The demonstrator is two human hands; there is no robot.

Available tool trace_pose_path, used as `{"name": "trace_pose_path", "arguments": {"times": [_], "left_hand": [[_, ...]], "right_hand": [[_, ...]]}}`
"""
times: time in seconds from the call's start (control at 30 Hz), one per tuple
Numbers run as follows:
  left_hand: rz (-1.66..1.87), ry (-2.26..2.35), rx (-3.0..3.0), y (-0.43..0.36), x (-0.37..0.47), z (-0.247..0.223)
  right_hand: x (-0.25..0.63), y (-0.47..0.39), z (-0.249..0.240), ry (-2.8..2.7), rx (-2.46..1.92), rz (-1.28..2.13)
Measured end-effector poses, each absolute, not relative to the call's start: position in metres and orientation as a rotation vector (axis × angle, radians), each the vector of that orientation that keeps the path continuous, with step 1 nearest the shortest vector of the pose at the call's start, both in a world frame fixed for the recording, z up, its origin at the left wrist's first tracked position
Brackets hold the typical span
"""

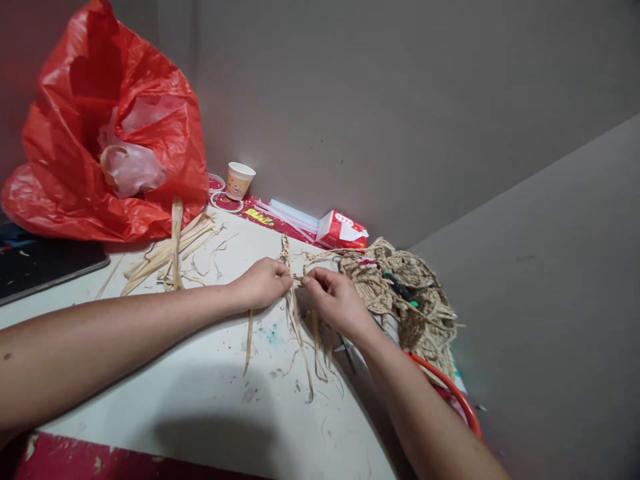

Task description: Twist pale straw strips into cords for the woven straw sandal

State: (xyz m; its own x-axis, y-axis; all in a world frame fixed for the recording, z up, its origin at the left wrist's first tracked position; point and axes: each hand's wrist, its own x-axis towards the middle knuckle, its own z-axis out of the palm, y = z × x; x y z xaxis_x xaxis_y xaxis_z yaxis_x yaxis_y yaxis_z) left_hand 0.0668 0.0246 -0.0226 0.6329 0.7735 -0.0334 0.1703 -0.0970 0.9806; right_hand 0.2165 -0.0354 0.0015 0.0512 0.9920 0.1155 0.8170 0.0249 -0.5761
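Note:
A short plaited piece of dried plant-fibre strips (285, 250), perhaps corn husk, lies between my hands, and its loose strips (299, 337) trail toward me over the white tabletop. My left hand (264, 281) pinches the fibre at the plait's left side; one strip hangs below it. Close by on the right, my right hand (336, 297) has thumb and index finger pressed together on a strip at the same spot. More strips hang beneath that hand. The exact crossing of the strips is partly hidden by my fingertips.
To the right is a heap of braided cord (373, 287) with a black, green-ended tool (400, 290) on it. Loose strips (175, 257) lie left, before a red plastic bag (185, 140). A paper cup (240, 180) and tissue pack (342, 230) stand by the wall.

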Motion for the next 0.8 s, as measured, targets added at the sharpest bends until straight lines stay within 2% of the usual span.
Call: {"name": "trace_pose_path", "arguments": {"times": [0.2,0.57,0.8], "left_hand": [[0.608,0.787,1.638,0.025,0.066,-0.023],[0.575,0.763,1.587,0.027,0.067,-0.022],[0.438,0.777,1.361,0.029,0.063,-0.017]], "right_hand": [[0.222,-0.035,-0.004,-1.898,-1.881,0.366],[0.207,-0.043,-0.015,-2.022,-1.91,-0.225],[0.194,-0.051,-0.016,-2.061,-1.764,-0.177]]}}
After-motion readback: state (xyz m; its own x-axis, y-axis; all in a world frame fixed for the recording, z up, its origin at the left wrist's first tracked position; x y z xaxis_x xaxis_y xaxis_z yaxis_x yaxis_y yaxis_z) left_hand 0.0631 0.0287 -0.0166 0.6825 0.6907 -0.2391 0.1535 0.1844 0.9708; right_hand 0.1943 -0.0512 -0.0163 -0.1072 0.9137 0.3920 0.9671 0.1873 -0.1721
